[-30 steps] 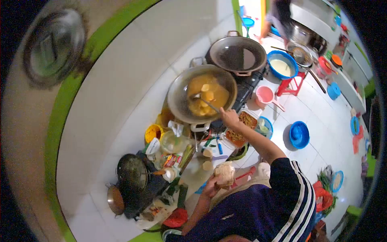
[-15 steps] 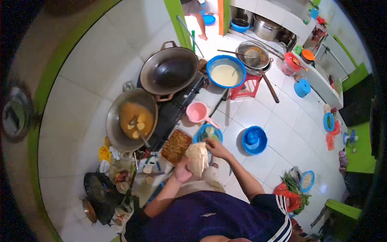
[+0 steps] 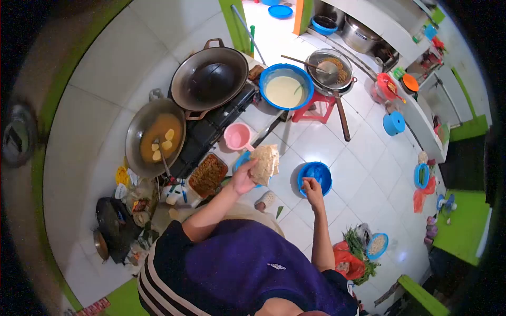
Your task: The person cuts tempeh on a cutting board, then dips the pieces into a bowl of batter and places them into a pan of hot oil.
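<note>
The left hand [image 3: 243,179] clamps a pale flat slab [image 3: 264,162], raised above the floor near the pink scoop [image 3: 236,137]. The right hand [image 3: 313,188], fingers curled, reaches the blue bowl [image 3: 315,176].

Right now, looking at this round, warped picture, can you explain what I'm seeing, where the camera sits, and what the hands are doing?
The camera sits on a person's head and looks down through a very wide lens, so everything curves. The left hand holds up a pale, flaky slab of food. The right hand reaches down to the rim of a blue basin on the white tiled floor. To the left, a wok of yellowish broth with pale chunks and an empty dark wok sit on a stove. Nearby are a pink scoop and a blue basin of white batter.
</note>
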`<state>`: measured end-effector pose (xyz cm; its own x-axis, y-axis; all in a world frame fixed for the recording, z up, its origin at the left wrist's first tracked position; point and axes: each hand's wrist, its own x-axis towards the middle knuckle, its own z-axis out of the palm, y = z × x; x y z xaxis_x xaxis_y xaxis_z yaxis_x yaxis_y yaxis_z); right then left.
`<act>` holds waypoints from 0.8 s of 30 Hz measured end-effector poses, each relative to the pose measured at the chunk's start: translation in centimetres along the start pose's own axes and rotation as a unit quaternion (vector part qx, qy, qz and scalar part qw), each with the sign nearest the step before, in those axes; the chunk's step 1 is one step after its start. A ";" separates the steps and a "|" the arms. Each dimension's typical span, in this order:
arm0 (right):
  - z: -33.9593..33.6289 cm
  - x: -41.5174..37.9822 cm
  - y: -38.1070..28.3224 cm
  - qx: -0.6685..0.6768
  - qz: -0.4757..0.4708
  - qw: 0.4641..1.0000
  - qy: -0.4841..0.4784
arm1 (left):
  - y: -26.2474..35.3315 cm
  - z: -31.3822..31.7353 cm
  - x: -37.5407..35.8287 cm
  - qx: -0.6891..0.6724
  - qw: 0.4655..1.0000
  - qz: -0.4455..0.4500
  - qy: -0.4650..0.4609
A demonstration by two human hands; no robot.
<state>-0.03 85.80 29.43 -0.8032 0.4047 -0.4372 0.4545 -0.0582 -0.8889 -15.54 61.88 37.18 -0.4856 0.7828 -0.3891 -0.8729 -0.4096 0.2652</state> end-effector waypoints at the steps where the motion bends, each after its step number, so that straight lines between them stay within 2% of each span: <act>1: -0.1 0.5 0.9 -0.005 0.002 1.000 -0.006 | 0.2 -0.2 0.4 -0.001 1.000 -0.005 0.008; 7: 0.6 4.1 2.0 -0.037 0.009 0.998 -0.049 | 0.1 -2.0 1.5 -0.022 0.998 0.010 0.057; 11: 2.7 7.4 0.7 -0.102 -0.017 0.989 -0.108 | 0.5 -4.4 1.0 -0.072 0.996 0.016 0.047; 17: 8.8 13.6 -2.3 -0.159 -0.020 0.969 -0.186 | 2.9 -5.0 -0.5 -0.103 0.987 0.094 0.083; 21: 13.3 18.2 -4.5 -0.208 -0.065 0.944 -0.246 | 5.3 -6.2 -1.2 -0.134 0.979 0.137 0.067; 24: 16.7 22.8 -4.5 -0.218 -0.103 0.939 -0.246 | 7.4 -8.8 -1.1 -0.142 0.977 0.149 0.053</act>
<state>-26.80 80.01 21.17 -0.9233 -0.1114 -0.3675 0.2977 0.3967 -0.8683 -21.88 53.90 31.79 -0.7089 0.5626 -0.4254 -0.6633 -0.7368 0.1309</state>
